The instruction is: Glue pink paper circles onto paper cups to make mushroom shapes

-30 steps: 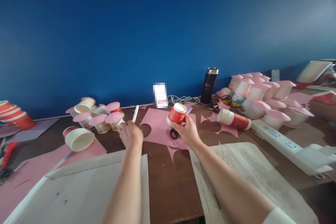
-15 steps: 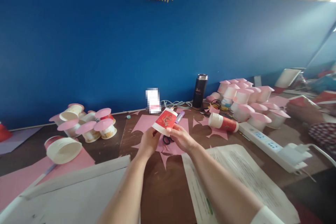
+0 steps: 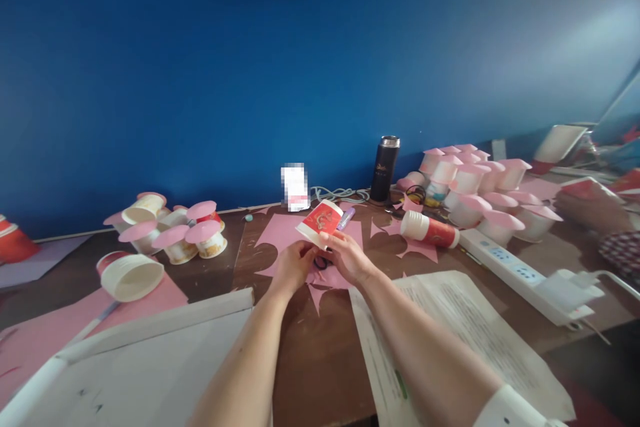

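Note:
A red and white paper cup [image 3: 323, 221], tilted, is held over the middle of the table between both hands. My right hand [image 3: 349, 255] grips its lower right side, thumb on the printed wall. At its lower left end, the fingers of my left hand [image 3: 296, 265] are closed against the cup, their tips partly hidden. Beneath the hands lies cut pink paper [image 3: 280, 233] with scalloped edges. Dark scissor handles [image 3: 321, 263] show just under the fingers, and a purple marker [image 3: 346, 218] lies behind the cup.
Cups topped with pink discs stand at left [image 3: 175, 243] and in a larger group at right [image 3: 470, 180]. A stack of red cups [image 3: 430, 229] lies beside a power strip [image 3: 520, 273]. A black flask [image 3: 385, 169] stands by the blue partition [image 3: 225, 80]. Another person's hand [image 3: 583, 210] is far right.
The cup is tipped further over in my hands, and my left fingers have come in closer to its lower end. The view has shifted slightly.

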A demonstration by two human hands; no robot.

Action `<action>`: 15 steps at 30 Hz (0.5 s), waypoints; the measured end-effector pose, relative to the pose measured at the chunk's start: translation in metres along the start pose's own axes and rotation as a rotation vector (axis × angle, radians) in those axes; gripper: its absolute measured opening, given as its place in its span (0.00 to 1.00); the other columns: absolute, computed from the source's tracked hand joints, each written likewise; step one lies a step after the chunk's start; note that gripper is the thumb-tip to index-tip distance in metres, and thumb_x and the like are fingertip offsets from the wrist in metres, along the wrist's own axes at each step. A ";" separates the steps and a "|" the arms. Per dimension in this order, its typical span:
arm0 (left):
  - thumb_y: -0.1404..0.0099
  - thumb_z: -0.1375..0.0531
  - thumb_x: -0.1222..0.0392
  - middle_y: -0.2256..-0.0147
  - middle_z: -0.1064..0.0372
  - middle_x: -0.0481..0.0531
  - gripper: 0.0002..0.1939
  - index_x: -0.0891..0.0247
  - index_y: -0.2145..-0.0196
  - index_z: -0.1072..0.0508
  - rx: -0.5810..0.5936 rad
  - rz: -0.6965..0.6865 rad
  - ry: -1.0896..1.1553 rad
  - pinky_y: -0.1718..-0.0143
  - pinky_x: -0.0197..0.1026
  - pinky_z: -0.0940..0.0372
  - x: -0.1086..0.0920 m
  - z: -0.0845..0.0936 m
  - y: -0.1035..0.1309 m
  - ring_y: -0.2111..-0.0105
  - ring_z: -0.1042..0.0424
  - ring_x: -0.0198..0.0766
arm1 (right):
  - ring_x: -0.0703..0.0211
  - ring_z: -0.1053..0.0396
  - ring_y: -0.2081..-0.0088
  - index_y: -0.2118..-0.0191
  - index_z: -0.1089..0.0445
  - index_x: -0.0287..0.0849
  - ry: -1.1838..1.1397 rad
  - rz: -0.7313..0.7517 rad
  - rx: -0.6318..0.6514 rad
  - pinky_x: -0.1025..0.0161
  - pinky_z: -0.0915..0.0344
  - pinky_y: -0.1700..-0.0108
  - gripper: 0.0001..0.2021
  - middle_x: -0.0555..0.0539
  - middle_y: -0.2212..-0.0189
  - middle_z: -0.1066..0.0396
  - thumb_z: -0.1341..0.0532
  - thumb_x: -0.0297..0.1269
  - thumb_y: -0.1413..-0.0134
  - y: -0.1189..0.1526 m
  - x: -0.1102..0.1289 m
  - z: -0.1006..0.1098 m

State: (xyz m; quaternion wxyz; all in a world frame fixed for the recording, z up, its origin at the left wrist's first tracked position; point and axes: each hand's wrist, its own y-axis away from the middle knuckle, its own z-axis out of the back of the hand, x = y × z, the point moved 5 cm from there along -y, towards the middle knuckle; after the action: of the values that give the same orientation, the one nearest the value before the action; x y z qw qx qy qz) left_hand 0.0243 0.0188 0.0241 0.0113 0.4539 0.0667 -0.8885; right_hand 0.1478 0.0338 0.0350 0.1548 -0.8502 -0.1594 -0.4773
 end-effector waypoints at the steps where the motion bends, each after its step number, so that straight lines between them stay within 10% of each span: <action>1: 0.39 0.44 0.55 0.67 0.23 0.52 0.12 0.62 0.64 0.24 0.002 0.006 -0.024 0.66 0.36 0.37 0.001 0.001 0.000 0.66 0.26 0.40 | 0.59 0.31 0.66 0.63 0.26 0.43 -0.007 -0.010 -0.028 0.64 0.37 0.64 0.15 0.48 0.66 0.27 0.32 0.45 0.57 0.000 -0.001 0.000; 15: 0.35 0.47 0.57 0.63 0.25 0.56 0.13 0.62 0.63 0.24 -0.032 -0.101 -0.296 0.64 0.38 0.41 -0.014 0.007 0.005 0.64 0.28 0.41 | 0.59 0.31 0.66 0.65 0.25 0.41 -0.131 0.044 -0.072 0.63 0.38 0.61 0.12 0.48 0.69 0.26 0.34 0.43 0.54 -0.003 -0.001 0.004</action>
State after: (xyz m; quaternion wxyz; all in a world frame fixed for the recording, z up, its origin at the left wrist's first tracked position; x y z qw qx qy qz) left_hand 0.0277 0.0120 0.0391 -0.0162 0.3138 0.1012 -0.9439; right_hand 0.1492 0.0382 0.0320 0.1236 -0.8879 -0.1331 -0.4226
